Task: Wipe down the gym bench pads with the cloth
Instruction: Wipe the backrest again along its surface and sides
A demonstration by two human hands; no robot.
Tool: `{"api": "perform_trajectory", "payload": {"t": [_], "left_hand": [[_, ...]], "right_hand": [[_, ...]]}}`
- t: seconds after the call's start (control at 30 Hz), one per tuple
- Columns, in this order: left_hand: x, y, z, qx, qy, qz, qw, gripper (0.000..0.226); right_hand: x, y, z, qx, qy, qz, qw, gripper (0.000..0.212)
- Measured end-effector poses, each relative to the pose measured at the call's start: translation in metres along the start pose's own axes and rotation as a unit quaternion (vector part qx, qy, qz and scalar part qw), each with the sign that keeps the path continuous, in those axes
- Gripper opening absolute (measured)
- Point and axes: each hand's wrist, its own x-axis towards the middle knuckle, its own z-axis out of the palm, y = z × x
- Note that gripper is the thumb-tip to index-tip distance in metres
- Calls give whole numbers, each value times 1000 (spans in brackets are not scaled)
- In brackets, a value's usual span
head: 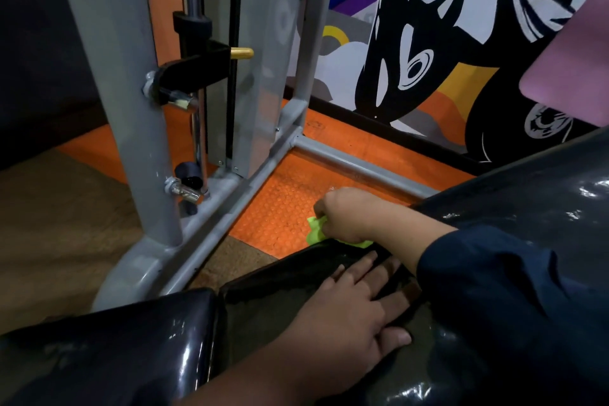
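Two bare hands work on a glossy black bench seat pad (290, 287) at the near centre of the scene. Right hand (346, 216), reaching from a dark blue sleeve (487, 277), is curled into a closed fist around a bright green cloth (315, 231); the fingers are folded tight over it, and only crumpled edges of the fabric show at the left of the fist and beneath the wrist. Fist and cloth sit at the far edge of the seat pad, where the pad meets the orange studded floor mat (283, 208); whether the cloth presses on the pad's edge or hangs just past it cannot be told. Left hand (349, 316) lies flat, palm down, on the top of the same pad, fingers spread wide and extended toward the right, grasping nothing. A second black pad (108, 346) sits just left of the seat pad, separated from it by a narrow seam. A third, larger black pad (534, 194) rises at the right, behind the right forearm. Beyond the pads stands a grey steel machine frame (138, 128), and a painted mural wall (428, 43) closes the far right.
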Motion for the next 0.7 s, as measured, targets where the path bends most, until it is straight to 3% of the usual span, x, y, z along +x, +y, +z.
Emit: {"api": "perform_trajectory", "payload": {"t": [0.3,0.47,0.6,0.7], "left_hand": [[-14,-16,15,-5,27,-6,1000,58],[-24,-26,21,3,24,-13,1000,61],[-31,-33,31,36,73,-3,997,62],[-35,-37,32,0,47,-11,999,62]], "right_hand": [[8,-14,7,22,3,-9,1000,39],[16,-28,12,0,11,-16,1000,31],[21,-28,14,27,-1,-9,1000,35],[23,-36,18,18,6,-16,1000,35]]}}
